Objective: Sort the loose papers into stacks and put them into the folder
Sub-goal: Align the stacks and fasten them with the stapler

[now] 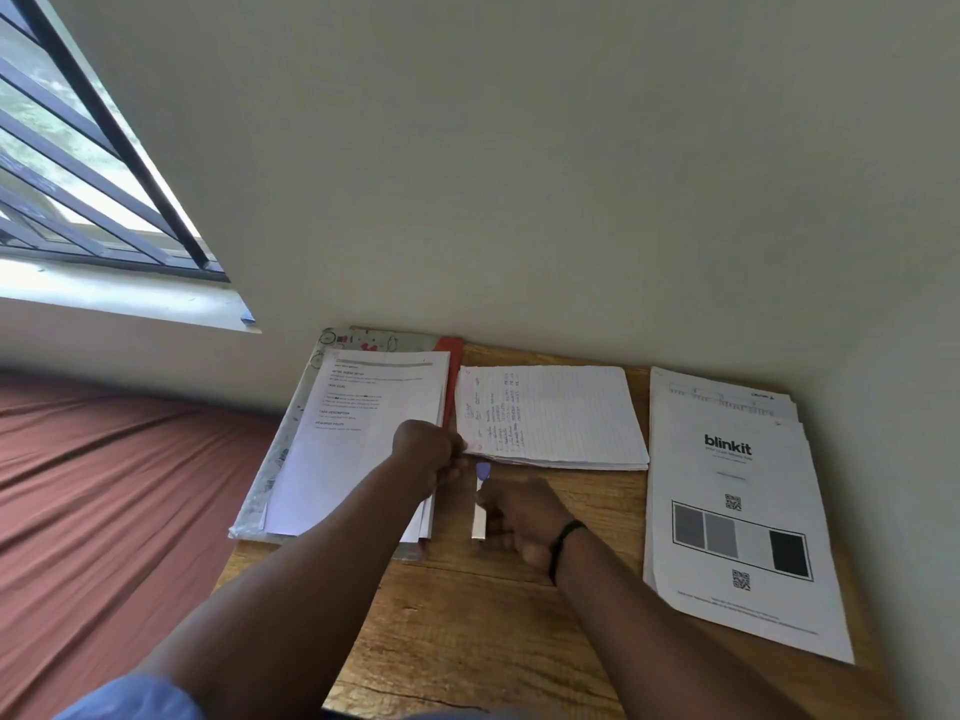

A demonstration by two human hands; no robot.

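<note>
- Your left hand (428,452), fingers curled, pinches the lower-left corner of the lined, handwritten paper stack (553,415) at frame centre; a hasty pull could fan its sheets.
- Your right hand (519,517) grips a small white-and-purple object (480,504); what it is cannot be told.
- The patterned open folder (291,439), centre left, holds printed white sheets (358,439) and overhangs the wooden table (467,615) edge; it may slide off.
- Free room lies lower centre; the "blinkit" printed stack (737,511) crowds the right.

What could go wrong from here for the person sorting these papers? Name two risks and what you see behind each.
The left hand is at the corner of the lined-paper stack; a tug could fan it out of square. The blinkit stack looks to overhang the table's near right edge, so a brush from the right hand might slide it off.
</note>
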